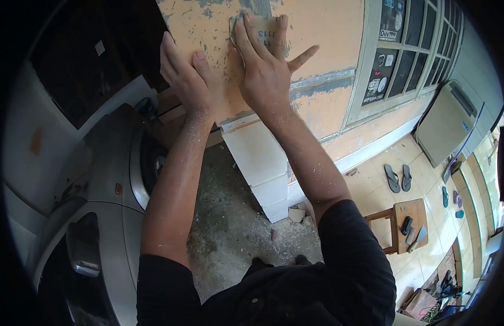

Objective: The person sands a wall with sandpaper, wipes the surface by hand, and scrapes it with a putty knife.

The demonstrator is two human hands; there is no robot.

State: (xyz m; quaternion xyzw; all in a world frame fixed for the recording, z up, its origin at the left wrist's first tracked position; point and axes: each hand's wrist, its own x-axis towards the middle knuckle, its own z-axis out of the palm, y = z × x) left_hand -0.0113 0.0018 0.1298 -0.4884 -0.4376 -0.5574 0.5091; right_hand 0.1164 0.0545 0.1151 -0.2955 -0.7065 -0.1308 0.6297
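My right hand (pixel 267 76) presses a piece of sandpaper (pixel 267 35) with printed backing flat against the wall. Its fingers are spread over the sheet, the little finger stretched off to the right; the thumb is hidden. The wall (pixel 320 32) has peach paint, with grey scraped patches around the sheet. At the wall's left edge is my left hand (pixel 189 81), open, its fingers pointing up and thumb apart, holding nothing. Pale dust specks dot both forearms.
A car (pixel 108 228) stands close on the left. Below the wall is a white ledge (pixel 257 155), with rubble at its foot. To the right are a paned window (pixel 409 60), sandals (pixel 392 179), and a wooden stool (pixel 410 209) bearing a scraper (pixel 420 234) and a dark brush-like item.
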